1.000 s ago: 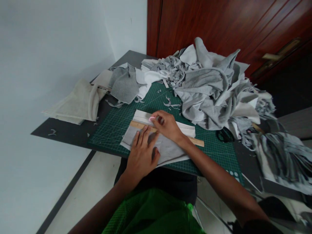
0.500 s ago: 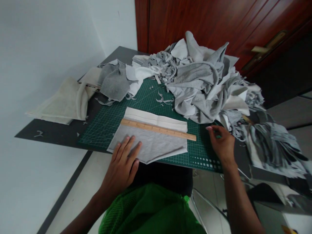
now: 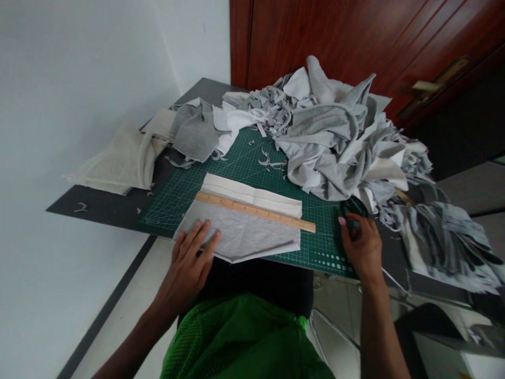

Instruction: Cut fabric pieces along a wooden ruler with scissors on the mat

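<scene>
A light grey piece of fabric (image 3: 252,234) with a white strip along its far side lies on the green cutting mat (image 3: 236,152). Across it rests a wooden ruler (image 3: 256,210), its right end jutting past the cloth. My left hand (image 3: 193,250) is flat on the fabric's near left part, fingers spread. Over the mat's right edge, my right hand (image 3: 363,245) has bent fingers, with a gap between thumb and forefinger and nothing visible in them. Just beyond its fingertips are dark loops (image 3: 354,205), perhaps scissor handles, partly hidden.
A large heap of grey and white cloth (image 3: 331,137) covers the back right. Stacked grey pieces (image 3: 445,242) lie at far right. Cream cloth (image 3: 126,160) and a grey scrap (image 3: 197,129) are at left. Thread scraps (image 3: 272,160) dot the mat. A wooden door (image 3: 335,42) stands behind.
The view has shifted a little. My left hand has slid slightly left on the fabric. My right hand has drawn slightly towards me, and the dark loops beyond it show more.
</scene>
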`<state>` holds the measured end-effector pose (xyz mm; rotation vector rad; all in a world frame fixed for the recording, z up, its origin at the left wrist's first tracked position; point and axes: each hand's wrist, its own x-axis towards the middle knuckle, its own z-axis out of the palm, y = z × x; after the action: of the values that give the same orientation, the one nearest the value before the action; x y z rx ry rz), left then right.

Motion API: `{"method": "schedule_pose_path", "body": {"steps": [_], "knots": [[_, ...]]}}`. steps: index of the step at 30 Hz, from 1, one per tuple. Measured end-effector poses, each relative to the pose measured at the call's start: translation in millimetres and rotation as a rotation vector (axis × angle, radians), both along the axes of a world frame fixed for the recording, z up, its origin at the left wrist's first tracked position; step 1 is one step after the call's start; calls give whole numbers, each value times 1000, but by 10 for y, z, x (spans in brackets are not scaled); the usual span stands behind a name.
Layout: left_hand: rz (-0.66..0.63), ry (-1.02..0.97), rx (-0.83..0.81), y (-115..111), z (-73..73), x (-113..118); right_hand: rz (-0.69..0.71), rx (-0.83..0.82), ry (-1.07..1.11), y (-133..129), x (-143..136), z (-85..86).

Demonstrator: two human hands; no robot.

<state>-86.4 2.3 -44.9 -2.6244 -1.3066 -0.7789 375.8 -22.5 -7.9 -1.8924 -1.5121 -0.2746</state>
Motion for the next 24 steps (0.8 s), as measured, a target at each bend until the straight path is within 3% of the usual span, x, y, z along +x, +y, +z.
{"method": "schedule_pose_path", "body": {"steps": [4,6,8,11,14,19,24], "knots": [[-59,4,43,22,117,-24,91,68,-30,-196,-327,86],[-81,-6,77,31,189,-10,285,52,-37,-258,-599,155],[-126,-18,84,42,267,39,533,-68,-41,-273,-880,213],[-228,-12,51,48,375,189,700,-223,-76,-236,-1192,243],[-312,-7,15,33,452,407,702,-273,-122,-226,-1319,215],[-396,-63,-111,12,524,755,674,-220,-141,-359,-1341,154],[-450,-95,-169,5,491,896,640,-175,-115,-426,-1378,129]]}}
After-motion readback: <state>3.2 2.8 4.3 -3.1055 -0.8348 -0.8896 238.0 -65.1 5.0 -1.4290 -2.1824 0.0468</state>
